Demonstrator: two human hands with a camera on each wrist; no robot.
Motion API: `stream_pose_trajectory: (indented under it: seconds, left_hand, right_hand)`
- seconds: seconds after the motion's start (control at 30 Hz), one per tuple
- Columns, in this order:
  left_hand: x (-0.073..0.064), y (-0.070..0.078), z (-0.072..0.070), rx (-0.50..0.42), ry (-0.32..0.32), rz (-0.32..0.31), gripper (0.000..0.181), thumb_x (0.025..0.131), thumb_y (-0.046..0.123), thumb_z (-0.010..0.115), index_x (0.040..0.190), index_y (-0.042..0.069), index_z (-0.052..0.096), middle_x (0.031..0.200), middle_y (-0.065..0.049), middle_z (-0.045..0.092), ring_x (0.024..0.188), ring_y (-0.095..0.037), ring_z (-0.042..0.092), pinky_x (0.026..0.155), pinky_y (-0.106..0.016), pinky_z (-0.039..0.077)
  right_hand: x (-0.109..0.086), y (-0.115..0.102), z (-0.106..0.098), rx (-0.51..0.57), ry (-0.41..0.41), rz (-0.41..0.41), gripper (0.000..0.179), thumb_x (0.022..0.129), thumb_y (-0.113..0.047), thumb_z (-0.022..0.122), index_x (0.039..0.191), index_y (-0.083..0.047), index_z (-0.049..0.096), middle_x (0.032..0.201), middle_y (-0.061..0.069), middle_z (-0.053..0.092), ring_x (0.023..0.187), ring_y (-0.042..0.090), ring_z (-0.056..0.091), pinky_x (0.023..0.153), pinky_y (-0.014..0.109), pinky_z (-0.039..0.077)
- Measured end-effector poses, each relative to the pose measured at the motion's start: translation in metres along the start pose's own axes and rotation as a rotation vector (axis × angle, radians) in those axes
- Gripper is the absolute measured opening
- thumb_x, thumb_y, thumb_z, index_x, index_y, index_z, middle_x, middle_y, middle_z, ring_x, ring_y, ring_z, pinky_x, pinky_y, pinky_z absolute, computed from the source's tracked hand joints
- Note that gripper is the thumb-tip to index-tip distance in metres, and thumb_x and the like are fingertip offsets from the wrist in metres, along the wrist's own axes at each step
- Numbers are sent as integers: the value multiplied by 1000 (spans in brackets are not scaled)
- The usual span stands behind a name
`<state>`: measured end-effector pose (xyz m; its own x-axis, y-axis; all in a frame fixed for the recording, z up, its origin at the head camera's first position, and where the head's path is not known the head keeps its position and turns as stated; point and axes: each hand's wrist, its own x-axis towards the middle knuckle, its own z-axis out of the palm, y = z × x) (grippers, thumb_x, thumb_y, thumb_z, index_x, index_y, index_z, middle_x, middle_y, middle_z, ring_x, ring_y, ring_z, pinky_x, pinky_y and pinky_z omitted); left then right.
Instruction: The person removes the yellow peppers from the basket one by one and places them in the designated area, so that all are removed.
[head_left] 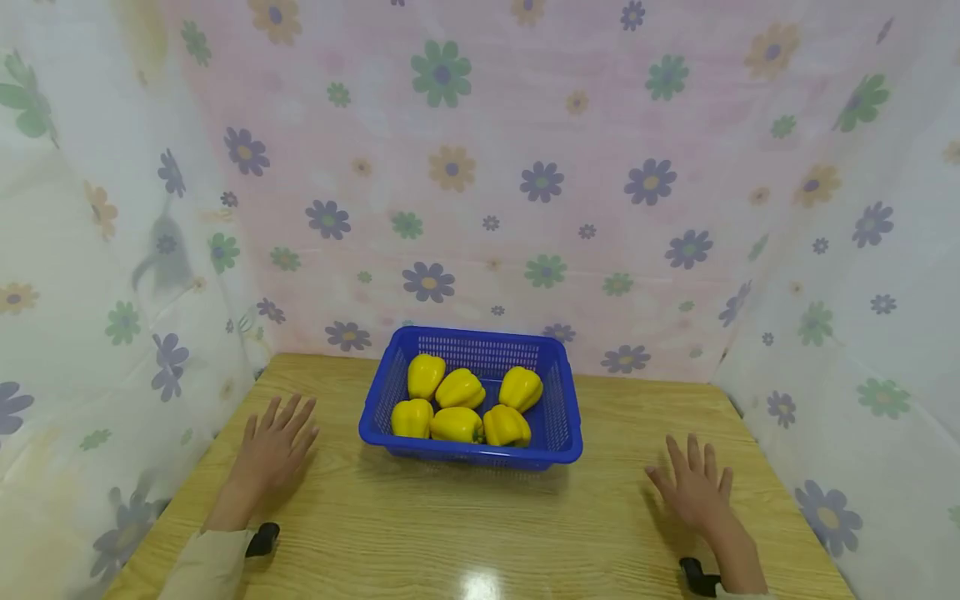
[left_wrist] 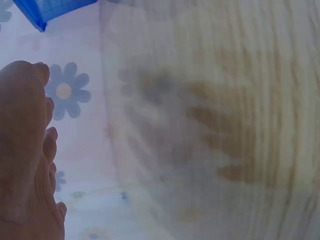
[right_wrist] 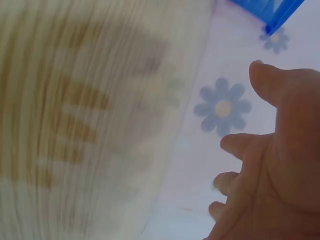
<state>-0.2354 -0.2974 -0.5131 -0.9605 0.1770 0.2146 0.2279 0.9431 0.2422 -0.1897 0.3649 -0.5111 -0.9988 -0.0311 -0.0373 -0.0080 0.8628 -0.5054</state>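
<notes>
I am monitoring a blue rectangular basket of perforated plastic (head_left: pixel 472 452), which is standing on a pale wood-grain table (head_left: pixel 450 525); I am referencing all positions to this basket. The bare left hand (head_left: pixel 273 450) is hovering beyond its left side, the bare right hand (head_left: pixel 695 492) beyond its right. The fingers of both hands are pointing outward, spread wide, and are holding nothing; neither hand is touching the basket.

Handling: I am judging the six glossy yellow bell peppers (head_left: pixel 459 392) to be light, firm and somewhat slippery, probably bruising under a hard pinch. I am favouring a grip around the widest part of each body, fingers and thumb opposed. I am rating the loaded basket as slightly flexible, best taken under the rim at its two short ends.

Contents: the peppers are lying inside the basket in two rough rows of three, clustering toward its left and middle, while its floor is showing at the right.
</notes>
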Motion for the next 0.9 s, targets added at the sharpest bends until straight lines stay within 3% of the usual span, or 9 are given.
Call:
stream_pose_trajectory:
  seconds: [0.13,0.23,0.47,0.7,0.9]
  left_hand:
    - [4,12,-10,3,25,37,60,107,38,47,157,7,38,163,-24,31,149,-52,21,112,-77,15]
    - [8,22,-21,-19,-2,52,60,109,39,43,158,6,36,163,-25,28,150,-54,18,113,-77,13]
    - [15,48,-33,-80,-43,84,62,109,43,40,160,8,34,164,-23,28,151,-53,15,112,-78,11]
    - [22,75,-32,-144,-43,139,61,109,42,42,160,9,34,165,-20,28,153,-50,13,115,-76,8]
    - [29,92,-23,-160,-42,162,61,109,41,42,160,9,32,167,-18,26,154,-48,11,118,-74,5]
  right_hand:
    - [-7,-17,2,38,2,-13,81,105,-47,47,158,8,18,159,44,-5,142,67,-13,101,85,-15]
    - [-12,-34,3,101,-2,-38,79,105,-44,48,158,8,20,159,44,-4,143,68,-11,101,86,-11]
    - [-22,-77,5,226,12,-181,71,105,-34,53,158,4,27,162,41,0,145,66,-7,101,86,-6]
    - [-22,-121,-2,296,-39,-280,65,108,-35,50,162,-8,25,168,27,3,152,55,-7,105,85,4]
    - [-9,-152,-3,365,-82,-347,62,109,-35,47,161,-9,27,168,24,12,153,51,7,112,79,16]
